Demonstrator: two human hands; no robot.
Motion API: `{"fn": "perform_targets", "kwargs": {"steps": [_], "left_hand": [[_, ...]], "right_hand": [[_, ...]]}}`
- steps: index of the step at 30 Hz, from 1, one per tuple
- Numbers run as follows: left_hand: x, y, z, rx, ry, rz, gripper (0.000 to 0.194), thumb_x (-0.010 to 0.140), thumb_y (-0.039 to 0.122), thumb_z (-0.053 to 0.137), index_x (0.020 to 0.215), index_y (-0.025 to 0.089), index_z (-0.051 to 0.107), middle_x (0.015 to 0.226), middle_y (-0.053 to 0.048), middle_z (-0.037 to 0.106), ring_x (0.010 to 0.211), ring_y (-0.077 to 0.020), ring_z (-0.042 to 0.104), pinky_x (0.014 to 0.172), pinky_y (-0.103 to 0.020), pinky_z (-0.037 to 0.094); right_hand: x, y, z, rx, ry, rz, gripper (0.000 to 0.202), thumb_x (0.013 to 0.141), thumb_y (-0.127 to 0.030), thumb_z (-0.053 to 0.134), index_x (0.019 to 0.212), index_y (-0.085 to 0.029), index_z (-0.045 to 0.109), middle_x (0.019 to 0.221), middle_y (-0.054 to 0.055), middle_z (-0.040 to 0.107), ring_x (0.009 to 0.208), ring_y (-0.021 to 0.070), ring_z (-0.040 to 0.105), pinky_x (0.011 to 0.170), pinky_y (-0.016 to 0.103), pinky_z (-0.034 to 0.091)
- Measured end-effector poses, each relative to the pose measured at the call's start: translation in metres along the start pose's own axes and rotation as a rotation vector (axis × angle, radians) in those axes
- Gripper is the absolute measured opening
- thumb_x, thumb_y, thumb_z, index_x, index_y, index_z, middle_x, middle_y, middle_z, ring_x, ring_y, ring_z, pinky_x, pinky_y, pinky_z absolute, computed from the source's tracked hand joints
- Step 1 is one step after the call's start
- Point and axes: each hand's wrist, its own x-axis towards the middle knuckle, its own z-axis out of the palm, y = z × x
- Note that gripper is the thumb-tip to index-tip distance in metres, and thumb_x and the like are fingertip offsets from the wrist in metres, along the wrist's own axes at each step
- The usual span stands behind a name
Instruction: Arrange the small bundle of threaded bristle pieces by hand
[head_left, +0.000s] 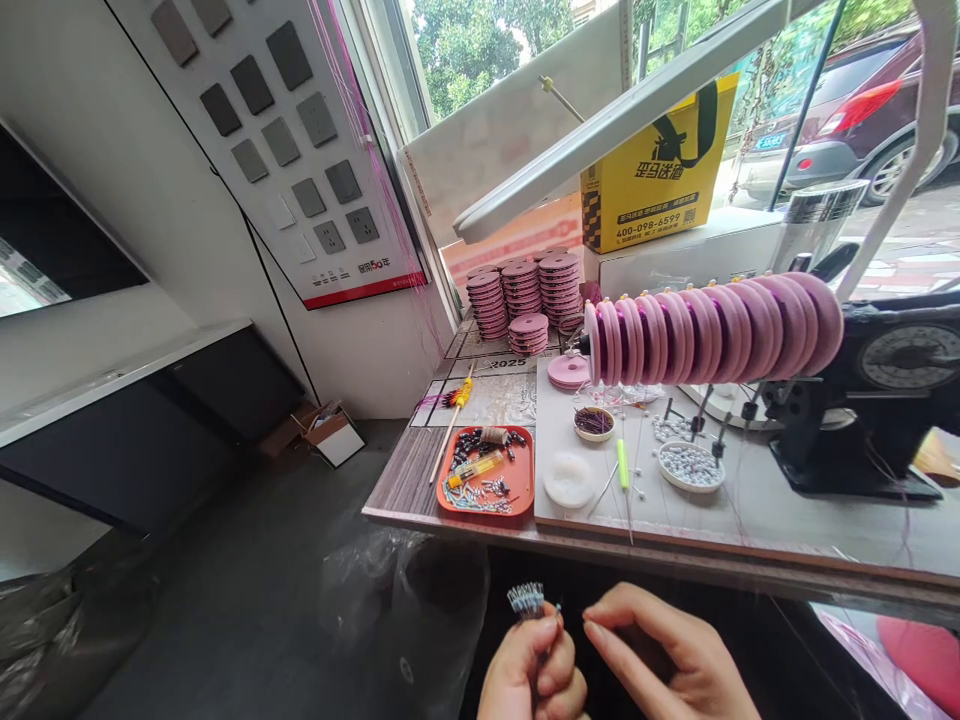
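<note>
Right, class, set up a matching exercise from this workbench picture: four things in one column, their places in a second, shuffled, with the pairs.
Things:
1. orange tray
2. yellow box
3. row of pink spools
4. bundle of small pieces

Places:
A. on the black machine's spindle
B. pinched in the left hand
C. at the table's front left edge
D. by the window, at the back

Pairs: 1-C, 2-D, 3-A, 4-B

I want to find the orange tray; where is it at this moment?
In the head view, the orange tray lies at the table's front left corner, left of the white board, above the left hand holding small beads.
</note>
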Motion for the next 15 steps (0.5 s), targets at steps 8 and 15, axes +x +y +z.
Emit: {"fn": "perform_targets", "kwargs": {"steps": [8, 15], "left_hand": [[-0.001, -0.002, 0.004, 0.031, 0.054, 0.048, 0.028, 0.059, 0.030, 0.077, 0.058, 0.017, 0.052, 0.036, 0.011, 0.034, 0.030, 0.0001, 0.017, 0.034, -0.014, 0.011], [-0.008, -0.006, 0.016, 0.158, 0.289, 0.265, 0.028, 0.047, 0.029, 0.084, 0.056, 0.017, 0.060, 0.032, 0.015, 0.024, 0.030, 0.0016, 0.011, 0.034, -0.013, 0.011]], "right_hand": [[0.002, 0.005, 0.002, -0.094, -0.038, -0.088, 0.014, 0.087, -0.021, 0.051, 0.075, -0.021, 0.059, 0.064, -0.001, 0.064, 0.052, 0.0115, 0.062, 0.051, 0.016, 0.048], [-0.005, 0.018, 0.004, -0.389, -0.023, -0.261, 0.013, 0.088, -0.014, 0.045, 0.083, -0.021, 0.054, 0.067, 0.002, 0.062, 0.055, 0.0124, 0.061, 0.051, 0.020, 0.048]]}}
